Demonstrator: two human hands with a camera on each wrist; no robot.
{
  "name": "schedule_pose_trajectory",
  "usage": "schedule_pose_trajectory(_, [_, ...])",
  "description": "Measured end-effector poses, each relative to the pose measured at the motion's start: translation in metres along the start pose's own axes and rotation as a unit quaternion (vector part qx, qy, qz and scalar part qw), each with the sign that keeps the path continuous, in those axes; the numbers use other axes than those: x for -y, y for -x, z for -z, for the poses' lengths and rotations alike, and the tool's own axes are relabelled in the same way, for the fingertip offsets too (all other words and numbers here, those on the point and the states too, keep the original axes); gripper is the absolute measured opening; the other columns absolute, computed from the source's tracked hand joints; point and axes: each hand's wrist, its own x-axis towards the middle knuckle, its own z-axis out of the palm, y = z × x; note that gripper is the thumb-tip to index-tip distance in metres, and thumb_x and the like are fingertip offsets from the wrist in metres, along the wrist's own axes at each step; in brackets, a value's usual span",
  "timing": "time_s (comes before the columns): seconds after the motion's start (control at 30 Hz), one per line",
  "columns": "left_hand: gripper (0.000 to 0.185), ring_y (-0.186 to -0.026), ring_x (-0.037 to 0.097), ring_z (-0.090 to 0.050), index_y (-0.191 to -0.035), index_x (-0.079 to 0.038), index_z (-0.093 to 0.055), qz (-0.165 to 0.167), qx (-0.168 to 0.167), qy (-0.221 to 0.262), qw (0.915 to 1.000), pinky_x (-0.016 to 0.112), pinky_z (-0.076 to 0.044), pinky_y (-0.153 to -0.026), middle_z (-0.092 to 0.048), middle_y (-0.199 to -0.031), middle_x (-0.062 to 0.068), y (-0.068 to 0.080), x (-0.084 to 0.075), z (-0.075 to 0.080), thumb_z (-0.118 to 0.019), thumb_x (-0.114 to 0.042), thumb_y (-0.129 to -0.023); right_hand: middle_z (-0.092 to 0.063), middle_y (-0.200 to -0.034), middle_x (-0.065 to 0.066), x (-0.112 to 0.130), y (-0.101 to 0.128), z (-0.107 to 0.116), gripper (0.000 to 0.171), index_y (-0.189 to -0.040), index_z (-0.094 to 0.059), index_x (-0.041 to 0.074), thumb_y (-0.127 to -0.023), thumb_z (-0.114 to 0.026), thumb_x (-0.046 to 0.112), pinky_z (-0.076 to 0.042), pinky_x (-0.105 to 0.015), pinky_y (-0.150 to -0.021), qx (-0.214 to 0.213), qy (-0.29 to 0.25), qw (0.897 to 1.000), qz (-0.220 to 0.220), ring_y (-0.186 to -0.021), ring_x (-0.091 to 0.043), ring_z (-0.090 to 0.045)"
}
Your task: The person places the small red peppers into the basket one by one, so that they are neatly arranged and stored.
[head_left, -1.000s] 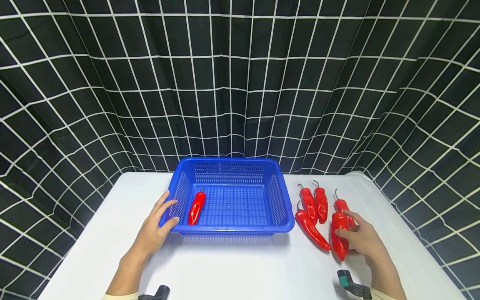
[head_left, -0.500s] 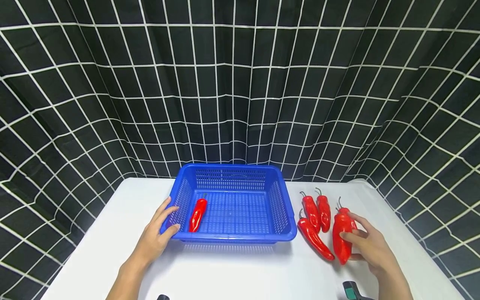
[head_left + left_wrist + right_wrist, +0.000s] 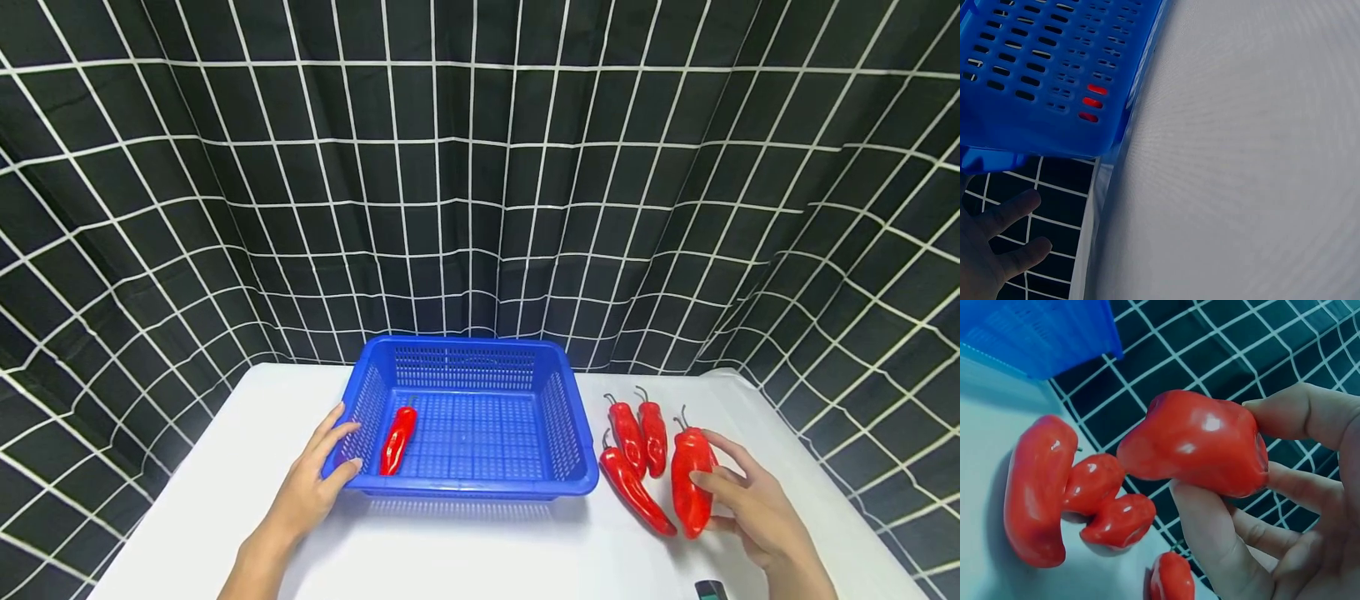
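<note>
The red pepper (image 3: 691,479) sits in the right hand (image 3: 752,508), lifted just off the white surface (image 3: 487,550), thumb and fingers (image 3: 1310,415) clamped around its glossy body. Risk: the smooth skin may slip from this partial grip. Three loose peppers (image 3: 637,450) lie close beside it; a low carry may knock them. The left hand (image 3: 311,487) rests with fingers straight against the blue basket (image 3: 480,487); weak bracing may let it slide.
</note>
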Motion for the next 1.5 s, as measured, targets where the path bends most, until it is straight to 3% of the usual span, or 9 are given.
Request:
schedule_pose_trajectory(0.47, [0.045,-0.137,0.041,-0.029,-0.133,-0.007,-0.055,0.009,0.005,-0.006,0.9999,0.068,-0.027,-0.099,-0.03,-0.154,0.008,0.0,0.002,0.0,-0.062,-0.017,-0.09,-0.027,-0.149,-0.024,0.012,0.007,-0.005,0.089,-0.156,-0.012,0.027,-0.089,-0.07,0.026,-0.056,-0.041,-0.076,-0.012,-0.049,0.999,-0.009,-0.093,-0.007,-0.055])
schedule_pose_trajectory(0.73, [0.045,-0.137,0.041,-0.028,-0.133,-0.007,-0.054,0.01,0.008,-0.004,0.9999,0.068,-0.027,-0.099,-0.03,-0.154,0.009,0.0,0.002,0.0,-0.063,-0.017,-0.09,-0.029,-0.149,-0.023,0.019,0.012,-0.012,0.084,-0.156,-0.015,0.026,-0.09,-0.068,0.022,-0.055,-0.042,-0.075,0.001,-0.067,0.998,0.022,-0.09,-0.002,-0.06])
schedule_pose_trajectory(0.97, [0.045,-0.137,0.042,-0.029,-0.133,-0.006,-0.055,0.01,0.007,0.0,0.9999,0.069,-0.027,-0.099,-0.03,-0.154,0.009,-0.001,0.002,0.002,-0.063,-0.017,-0.09,-0.03,-0.15,-0.019,0.024,0.014,-0.02,0.085,-0.155,-0.017,0.028,-0.089,-0.07,0.024,-0.054,-0.047,-0.078,0.01,-0.094,0.995,0.024,-0.095,-0.004,-0.059])
schedule_pose_trajectory(1.5, [0.045,-0.137,0.04,-0.029,-0.133,-0.007,-0.055,0.006,0.004,0.001,1.0,0.068,-0.027,-0.099,-0.03,-0.154,0.007,-0.002,0.003,0.0,-0.063,-0.018,-0.09,-0.031,-0.142,-0.013,0.04,0.019,-0.033,0.074,-0.152,-0.025,0.025,-0.091,-0.066,0.018,-0.054,-0.051,-0.074,0.04,-0.159,0.983,0.081,-0.101,-0.011,-0.058])
